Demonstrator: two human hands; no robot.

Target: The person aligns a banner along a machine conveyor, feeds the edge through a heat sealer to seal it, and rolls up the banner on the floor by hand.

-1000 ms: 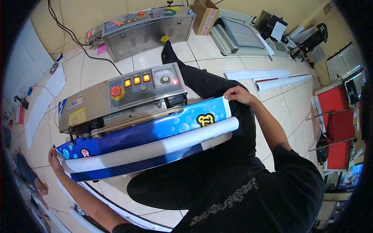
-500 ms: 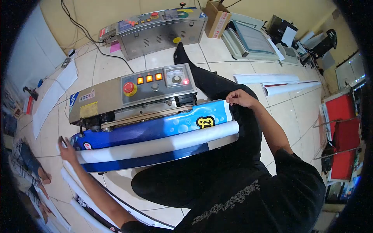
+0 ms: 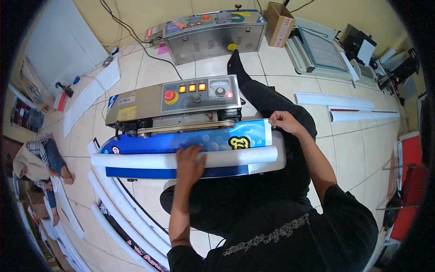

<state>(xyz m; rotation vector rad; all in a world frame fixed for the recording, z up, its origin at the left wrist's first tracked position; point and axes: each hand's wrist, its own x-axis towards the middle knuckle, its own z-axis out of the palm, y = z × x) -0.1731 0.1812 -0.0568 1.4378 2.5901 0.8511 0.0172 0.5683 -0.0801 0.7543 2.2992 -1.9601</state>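
Observation:
A blue printed banner [image 3: 176, 141] with a yellow-and-black logo runs along the front of a metal band sealing machine [image 3: 154, 102]. Its lower part is rolled into a long white roll [image 3: 240, 156] lying across the machine's front shelf. My right hand [image 3: 284, 122] pinches the banner's white right edge between thumb and fingers. Across the middle of the roll lies my left hand [image 3: 190, 164], slightly blurred, its fingers stretched over the roll and the thumb apart. The machine's buttons glow orange beside a red emergency knob [image 3: 170, 96].
A second similar machine [image 3: 213, 43] stands by the wall, next to a cardboard box [image 3: 278, 27]. Long white rolls [image 3: 122, 204] lie on the tiled floor at left, others [image 3: 335, 99] at right. Another person [image 3: 43, 156] sits at far left. Cables [image 3: 131, 34] trail along the wall.
My left hand has moved right, from the roll's left end to its middle. My right hand keeps its pinch on the banner's edge. The head view has shifted, showing more of the left side.

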